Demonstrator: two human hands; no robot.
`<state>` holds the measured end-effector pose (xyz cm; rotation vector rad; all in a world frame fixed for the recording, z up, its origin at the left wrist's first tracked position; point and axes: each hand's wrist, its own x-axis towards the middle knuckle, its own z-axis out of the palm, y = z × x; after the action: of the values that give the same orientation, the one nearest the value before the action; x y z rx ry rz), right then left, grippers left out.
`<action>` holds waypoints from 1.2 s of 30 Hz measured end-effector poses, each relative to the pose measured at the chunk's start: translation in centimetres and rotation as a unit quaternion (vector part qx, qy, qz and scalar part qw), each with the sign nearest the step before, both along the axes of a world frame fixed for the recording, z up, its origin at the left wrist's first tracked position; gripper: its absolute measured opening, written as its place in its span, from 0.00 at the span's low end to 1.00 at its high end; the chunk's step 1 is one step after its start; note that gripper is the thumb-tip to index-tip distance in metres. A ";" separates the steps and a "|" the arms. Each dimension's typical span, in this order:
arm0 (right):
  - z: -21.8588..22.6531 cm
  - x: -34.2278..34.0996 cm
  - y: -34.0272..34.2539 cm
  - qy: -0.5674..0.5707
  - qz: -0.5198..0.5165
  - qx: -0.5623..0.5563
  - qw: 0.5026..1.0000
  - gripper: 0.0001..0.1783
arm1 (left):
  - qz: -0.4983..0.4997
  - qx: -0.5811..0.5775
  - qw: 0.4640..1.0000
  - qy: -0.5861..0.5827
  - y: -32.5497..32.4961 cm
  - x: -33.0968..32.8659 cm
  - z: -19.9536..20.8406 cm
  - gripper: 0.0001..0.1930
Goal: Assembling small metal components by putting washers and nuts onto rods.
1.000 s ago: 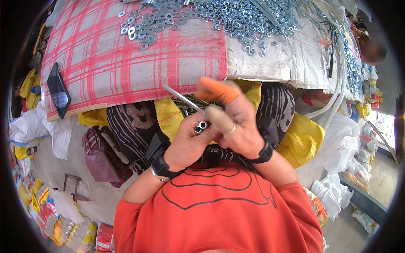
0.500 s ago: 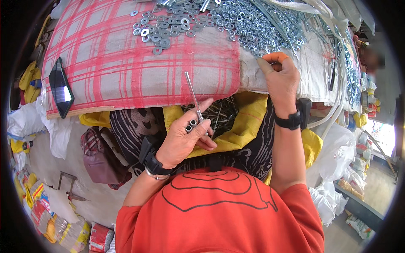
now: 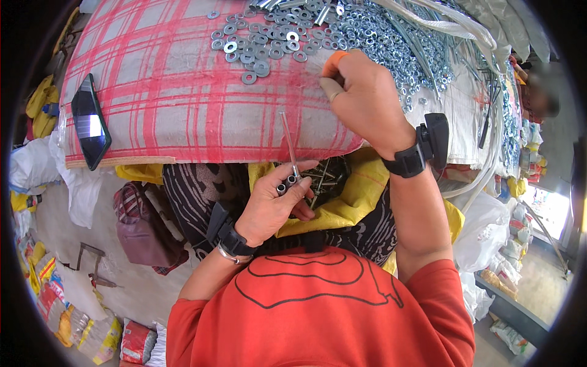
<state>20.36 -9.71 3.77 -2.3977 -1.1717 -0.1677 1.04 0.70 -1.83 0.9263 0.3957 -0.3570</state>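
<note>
Overall, largest first. Checked cloth (image 3: 183,116): below the right fingers in this view, contact not clear; woven, slightly rumpled, red bands on grey, drooping at the near edge. Yellow sack (image 3: 351,208): open just beyond and right of the left fingertips; creased, with a dull sheen. Slender metal pieces (image 3: 324,177) lie jumbled in its dark mouth.

Right hand (image 3: 370,101): wrist bent, forefinger and thumb curled toward each other, tips close; cannot tell whether anything sits between them. Orange cover on the forefinger, pale one on the thumb.

Left hand (image 3: 269,205): thumb and fingers closed around a metal rod (image 3: 288,144). Rod stands out past the fingers, tilted, far end toward the cloth; straight, slim, smooth, bright. Two short metal tubes (image 3: 281,188) in the same grip, side by side near the base of the rod; round open ends, dark inside.

Washers (image 3: 247,52): loose, near the right fingertips, on their far left side; flat, shiny, round-holed. Smaller metal rings (image 3: 391,43): heaped beyond the right hand, grey-blue, exact form too small to tell.
</note>
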 end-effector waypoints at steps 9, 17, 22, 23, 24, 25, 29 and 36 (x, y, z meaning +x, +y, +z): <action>-1.3 2.7 1.6 -0.040 0.025 0.039 0.998 0.07 | -0.007 0.015 1.000 -0.001 -0.1 0.4 0.2 0.18; 0.2 -2.6 -0.9 0.147 -0.029 0.113 0.982 0.09 | -0.026 0.072 0.997 0.001 -0.1 0.2 0.4 0.17; 0.0 -6.1 -3.9 0.266 -0.077 0.178 0.944 0.09 | -0.081 0.167 0.982 -0.028 -0.7 0.3 0.8 0.16; -0.4 -6.4 -4.4 0.236 -0.079 0.199 0.948 0.09 | -0.083 0.167 0.982 -0.028 -0.9 0.2 0.5 0.16; -0.8 -6.7 -4.8 0.214 -0.079 0.224 0.947 0.11 | -0.061 0.263 0.958 -0.097 -1.1 0.1 -0.2 0.16; -0.7 -7.1 -5.1 0.213 -0.082 0.225 0.947 0.11 | -0.038 0.354 0.920 -0.165 -1.3 0.1 -0.7 0.16; -0.5 -8.6 -6.3 0.150 -0.105 0.233 0.955 0.12 | 0.010 0.482 0.834 -0.268 -1.6 0.1 -1.5 0.17; -0.6 -10.0 -7.8 0.077 -0.090 0.228 0.966 0.16 | -0.040 0.528 0.821 -0.216 -2.2 -0.2 0.1 0.21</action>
<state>10.33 -17.53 3.16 -2.0601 -0.7459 -0.2723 0.81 -1.54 -1.76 2.0752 0.0989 0.0497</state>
